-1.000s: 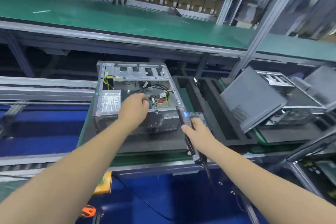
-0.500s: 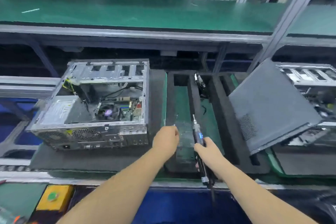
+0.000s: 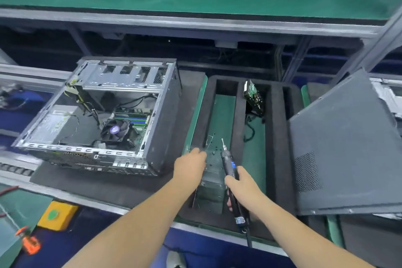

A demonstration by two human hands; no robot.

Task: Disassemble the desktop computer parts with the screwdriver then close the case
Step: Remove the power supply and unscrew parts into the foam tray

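Open grey steel desktop computer case (image 3: 104, 115) on black foam mat, left side of bench (image 3: 71, 193), side opening up. Inside: black CPU cooler fan (image 3: 115, 130) on green motherboard, loose black cables, silver power supply at left.

Right of case: black foam tray with long green-floored slots (image 3: 276, 132). Far in middle slot: removed green circuit card (image 3: 252, 98), standing on edge. Near end of left slot: grey metal box-shaped part (image 3: 212, 183), small dark screws scattered on top of it.

Left hand (image 3: 191, 165) over near-left edge of that slot, fingers curled down toward grey part; contents of fingers hidden, cannot tell whether holding anything. Right hand (image 3: 241, 187) wrapped round black corded electric screwdriver (image 3: 230, 172), bit pointing far and up, clear of any screw.

Dark grey perforated side panel (image 3: 345, 148) leaning tilted at right, well apart from case.

Judged step: setting down removed part or screws in tray; disassembly partly done, fan and board still mounted. Next move likely: back left to case, bit seated squarely on a remaining screw head.
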